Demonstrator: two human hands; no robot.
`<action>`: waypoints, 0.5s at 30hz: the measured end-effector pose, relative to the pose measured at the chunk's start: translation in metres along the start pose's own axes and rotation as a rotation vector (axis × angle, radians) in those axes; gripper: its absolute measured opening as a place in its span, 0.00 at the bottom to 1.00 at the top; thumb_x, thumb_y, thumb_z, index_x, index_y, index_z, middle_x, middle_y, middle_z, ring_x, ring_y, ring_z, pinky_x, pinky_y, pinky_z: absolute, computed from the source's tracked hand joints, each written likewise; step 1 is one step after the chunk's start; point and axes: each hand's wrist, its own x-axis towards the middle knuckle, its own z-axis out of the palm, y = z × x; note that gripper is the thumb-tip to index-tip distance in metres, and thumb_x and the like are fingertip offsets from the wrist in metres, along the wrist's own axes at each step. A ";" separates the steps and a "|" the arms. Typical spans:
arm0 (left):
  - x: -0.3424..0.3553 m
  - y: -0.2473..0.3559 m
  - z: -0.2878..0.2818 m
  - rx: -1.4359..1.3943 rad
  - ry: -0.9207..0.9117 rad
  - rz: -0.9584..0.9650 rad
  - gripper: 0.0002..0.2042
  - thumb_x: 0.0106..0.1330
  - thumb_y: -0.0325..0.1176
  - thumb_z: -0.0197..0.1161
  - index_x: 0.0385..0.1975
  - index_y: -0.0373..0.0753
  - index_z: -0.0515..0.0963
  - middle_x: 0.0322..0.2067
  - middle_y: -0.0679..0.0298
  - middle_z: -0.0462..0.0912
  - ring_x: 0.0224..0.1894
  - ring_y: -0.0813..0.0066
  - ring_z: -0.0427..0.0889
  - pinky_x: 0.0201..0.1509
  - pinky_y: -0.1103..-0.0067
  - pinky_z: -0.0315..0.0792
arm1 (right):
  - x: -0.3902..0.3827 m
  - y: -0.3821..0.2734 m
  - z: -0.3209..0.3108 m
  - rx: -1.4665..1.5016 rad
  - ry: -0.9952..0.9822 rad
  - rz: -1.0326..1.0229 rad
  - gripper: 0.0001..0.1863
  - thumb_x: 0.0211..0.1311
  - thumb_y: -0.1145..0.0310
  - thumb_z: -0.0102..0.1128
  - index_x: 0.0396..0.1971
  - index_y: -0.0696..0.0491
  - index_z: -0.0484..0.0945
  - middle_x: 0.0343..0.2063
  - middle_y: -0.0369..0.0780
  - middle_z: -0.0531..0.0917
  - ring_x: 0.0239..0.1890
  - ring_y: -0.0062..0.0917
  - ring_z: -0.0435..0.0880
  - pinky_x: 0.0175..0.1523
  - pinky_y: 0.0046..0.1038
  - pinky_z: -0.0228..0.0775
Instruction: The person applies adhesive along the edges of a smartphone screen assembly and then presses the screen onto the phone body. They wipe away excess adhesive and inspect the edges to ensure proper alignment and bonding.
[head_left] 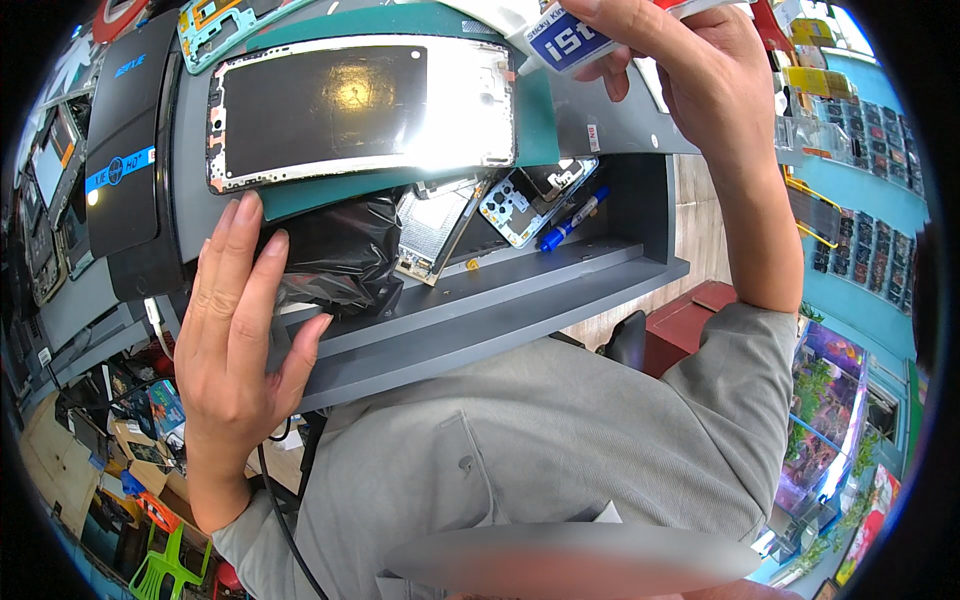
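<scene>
A phone mid-frame (320, 115) with a dark panel and bright silvery border lies flat on a green mat (538, 128). My right hand (695, 75) grips a white-and-blue glue tube (572, 42) by its body, thumb on top. The tube's pale nozzle points down-left, its tip close to the frame's upper right corner; I cannot tell if it touches. My left hand (232, 320) has its fingers stretched out, the fingertips at the frame's lower left corner. Nothing shows inside that hand.
Below the mat, an open grey drawer (480, 315) holds a black plastic bag (345, 255), phone parts (525, 205) and a blue marker (573, 220). A black flat box (130, 140) lies left. Another phone frame (225, 30) is behind. A green chair (172, 562) stands lower left.
</scene>
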 end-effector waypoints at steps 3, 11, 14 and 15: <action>0.000 0.000 0.001 0.001 -0.001 -0.001 0.34 0.64 0.29 0.79 0.70 0.26 0.76 0.73 0.35 0.75 0.74 0.33 0.77 0.77 0.50 0.73 | 0.000 -0.001 0.002 0.026 -0.002 -0.008 0.13 0.74 0.64 0.76 0.42 0.61 0.91 0.31 0.43 0.92 0.25 0.21 0.88 0.29 0.23 0.78; -0.003 -0.001 0.000 -0.020 -0.019 -0.019 0.36 0.62 0.25 0.79 0.72 0.27 0.75 0.76 0.35 0.72 0.78 0.36 0.73 0.81 0.51 0.70 | 0.000 -0.008 0.006 0.063 0.005 -0.026 0.13 0.74 0.64 0.76 0.42 0.62 0.91 0.32 0.43 0.92 0.26 0.21 0.88 0.29 0.23 0.79; -0.002 0.000 -0.001 -0.018 -0.019 -0.019 0.36 0.62 0.25 0.79 0.72 0.27 0.75 0.76 0.35 0.72 0.78 0.36 0.73 0.81 0.52 0.70 | 0.003 -0.004 0.002 0.068 -0.013 -0.030 0.13 0.74 0.64 0.76 0.41 0.61 0.91 0.32 0.43 0.92 0.26 0.21 0.88 0.29 0.23 0.79; -0.002 0.000 -0.001 -0.021 -0.020 -0.017 0.36 0.62 0.25 0.79 0.72 0.27 0.75 0.76 0.35 0.72 0.78 0.36 0.73 0.81 0.52 0.70 | 0.004 -0.003 0.001 0.042 -0.003 -0.020 0.13 0.74 0.64 0.76 0.41 0.61 0.91 0.32 0.43 0.92 0.26 0.21 0.89 0.29 0.23 0.79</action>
